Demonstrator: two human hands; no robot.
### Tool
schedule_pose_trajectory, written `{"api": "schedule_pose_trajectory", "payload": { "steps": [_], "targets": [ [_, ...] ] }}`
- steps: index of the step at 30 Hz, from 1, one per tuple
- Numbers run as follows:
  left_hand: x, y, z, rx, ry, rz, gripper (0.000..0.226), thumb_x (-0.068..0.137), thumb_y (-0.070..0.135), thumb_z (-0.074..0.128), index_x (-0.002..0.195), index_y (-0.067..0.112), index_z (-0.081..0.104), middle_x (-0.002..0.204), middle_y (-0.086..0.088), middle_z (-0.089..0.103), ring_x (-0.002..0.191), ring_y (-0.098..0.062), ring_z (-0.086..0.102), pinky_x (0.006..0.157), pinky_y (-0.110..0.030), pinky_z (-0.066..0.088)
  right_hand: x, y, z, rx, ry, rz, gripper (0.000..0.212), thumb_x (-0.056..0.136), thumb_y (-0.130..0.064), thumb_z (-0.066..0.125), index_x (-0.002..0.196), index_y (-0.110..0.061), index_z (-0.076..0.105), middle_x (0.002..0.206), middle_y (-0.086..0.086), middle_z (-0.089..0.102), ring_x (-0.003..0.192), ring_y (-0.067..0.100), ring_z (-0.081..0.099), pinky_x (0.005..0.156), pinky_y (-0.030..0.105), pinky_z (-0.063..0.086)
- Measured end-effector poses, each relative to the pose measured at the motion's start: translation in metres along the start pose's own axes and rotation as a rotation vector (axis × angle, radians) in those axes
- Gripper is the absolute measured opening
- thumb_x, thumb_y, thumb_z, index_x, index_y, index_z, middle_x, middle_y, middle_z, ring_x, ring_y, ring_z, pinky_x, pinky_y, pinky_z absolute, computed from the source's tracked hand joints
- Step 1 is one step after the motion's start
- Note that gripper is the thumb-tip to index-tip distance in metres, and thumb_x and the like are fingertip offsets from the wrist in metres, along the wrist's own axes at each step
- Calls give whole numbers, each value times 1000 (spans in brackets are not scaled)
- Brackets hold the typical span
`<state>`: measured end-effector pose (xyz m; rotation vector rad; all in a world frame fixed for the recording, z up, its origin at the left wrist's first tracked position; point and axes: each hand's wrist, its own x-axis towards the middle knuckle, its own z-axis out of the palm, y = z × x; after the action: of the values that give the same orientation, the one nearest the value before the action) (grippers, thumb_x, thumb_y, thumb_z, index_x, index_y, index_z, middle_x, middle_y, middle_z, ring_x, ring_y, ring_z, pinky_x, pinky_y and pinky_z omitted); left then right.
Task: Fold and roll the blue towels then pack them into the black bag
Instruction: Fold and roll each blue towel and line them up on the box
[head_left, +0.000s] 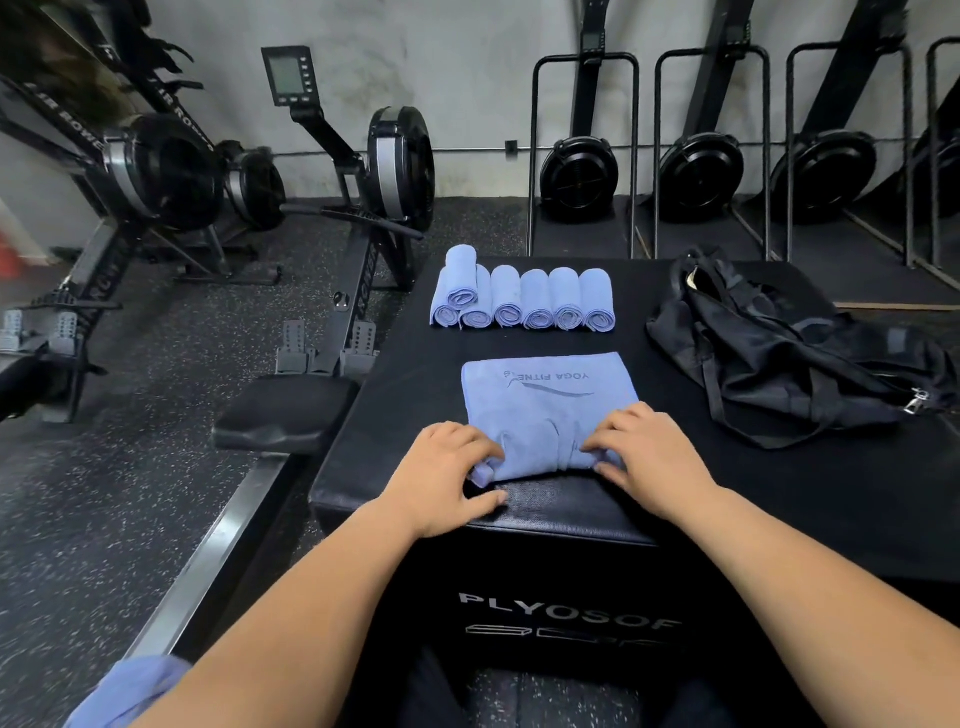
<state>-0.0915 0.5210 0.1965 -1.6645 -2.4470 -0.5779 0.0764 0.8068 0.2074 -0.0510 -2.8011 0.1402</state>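
A folded blue towel (545, 410) with a printed logo lies flat on the black plyo box (571, 514). Its near edge is curled into the start of a roll. My left hand (447, 478) pinches the roll's left end, and my right hand (654, 457) pinches its right end, fingers curled over the cloth. Several rolled blue towels (524, 301) lie side by side at the far edge of the box, one stacked on top at the left. The black bag (789, 353) lies crumpled on the box to the right.
A rowing machine (358, 218) with its seat (285, 410) stands close on the left of the box; more rowers stand along the back wall. More blue cloth (130, 691) shows at the bottom left, under my left arm. The floor is speckled rubber.
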Motion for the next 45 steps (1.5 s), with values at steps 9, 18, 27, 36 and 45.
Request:
{"api": "schedule_pose_trajectory", "payload": {
  "steps": [9, 18, 27, 36, 45],
  "targets": [
    [9, -15, -21, -272, 243, -465, 5, 99, 33, 67, 100, 34, 72, 90, 17, 71, 89, -14, 59, 84, -36, 48, 11, 17, -16, 390, 225, 577, 15, 91, -30, 73, 76, -29, 74, 92, -8, 72, 95, 24, 58, 80, 31, 37],
    [-3, -12, -11, -314, 115, -466, 30, 89, 26, 76, 114, 38, 66, 100, 18, 69, 91, -8, 60, 89, -34, 51, -11, 15, -14, 111, 12, 255, 45, 78, -22, 75, 119, -40, 72, 116, -13, 62, 100, 22, 51, 85, 40, 49],
    [-20, -21, -15, -271, 96, -520, 31, 92, 28, 75, 122, 36, 69, 101, 23, 67, 97, -7, 59, 90, -26, 41, -8, 2, -2, 77, 55, -56, 12, 85, -40, 82, 96, -38, 77, 102, -17, 66, 94, 20, 57, 78, 38, 48],
    [-12, -21, -19, -365, 193, -674, 5, 92, 27, 75, 92, 31, 73, 82, 16, 74, 80, -2, 68, 79, -27, 52, -1, 25, -13, 350, 115, 685, 11, 94, -34, 72, 90, -24, 72, 67, -3, 65, 72, 22, 63, 67, 33, 39],
    [22, -9, -16, -456, 225, -747, 6, 95, 29, 72, 92, 28, 77, 80, 13, 74, 79, -4, 68, 70, -17, 46, 3, 25, -14, 483, 88, 725, 15, 86, -42, 81, 76, -31, 78, 77, -15, 75, 80, 6, 68, 76, 31, 50]
  ]
}}
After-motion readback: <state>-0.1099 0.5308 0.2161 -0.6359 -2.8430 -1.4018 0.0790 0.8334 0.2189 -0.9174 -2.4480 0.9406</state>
